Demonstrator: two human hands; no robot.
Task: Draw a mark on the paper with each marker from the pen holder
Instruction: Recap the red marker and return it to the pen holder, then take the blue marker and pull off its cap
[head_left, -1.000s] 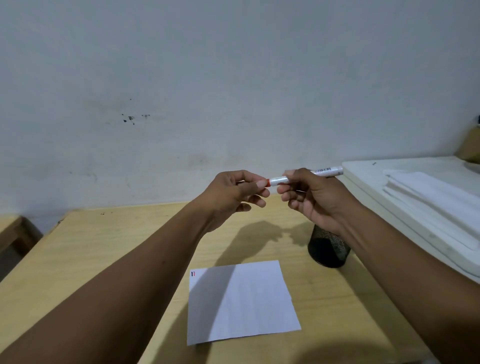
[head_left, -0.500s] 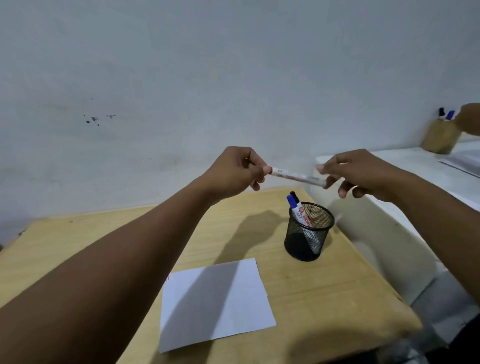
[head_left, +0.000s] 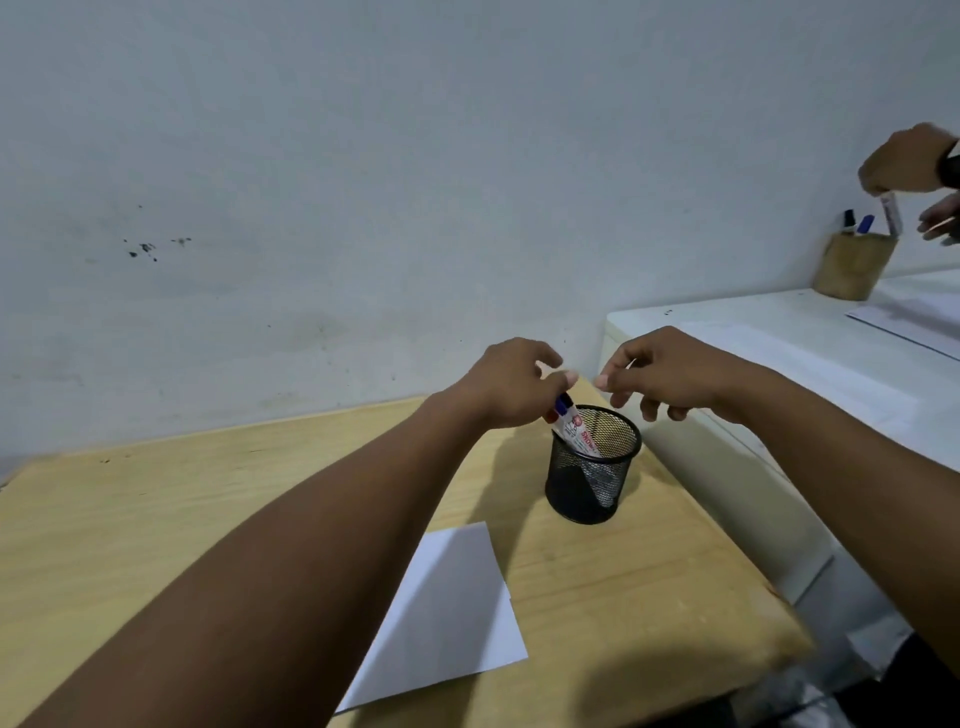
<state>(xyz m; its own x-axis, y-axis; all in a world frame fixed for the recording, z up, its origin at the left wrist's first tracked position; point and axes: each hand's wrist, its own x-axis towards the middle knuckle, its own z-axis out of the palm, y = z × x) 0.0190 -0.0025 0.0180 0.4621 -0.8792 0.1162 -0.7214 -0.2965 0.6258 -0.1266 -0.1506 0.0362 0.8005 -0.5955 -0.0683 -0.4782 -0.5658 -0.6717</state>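
A black mesh pen holder (head_left: 592, 483) stands on the wooden table (head_left: 156, 519). Markers lean in it: a blue-capped one (head_left: 564, 404) and a white one with red print and a red cap (head_left: 581, 439). My left hand (head_left: 511, 382) hovers just over their caps, thumb and fingers apart; whether it touches a cap is hidden. My right hand (head_left: 670, 371) is beside it above the holder's right rim, fingers spread and empty. The white paper (head_left: 457, 597) lies in front of the holder, partly under my left forearm.
A raised white surface (head_left: 779, 364) with sheets on it borders the table on the right. At its far end another person's hands (head_left: 904, 161) hold a marker over a wooden pen holder (head_left: 854, 265). The wall runs close behind the table.
The red-capped marker, held between both hands before, now stands in the black holder. Both hands dropped toward the holder and the right one let go. The view swung right.
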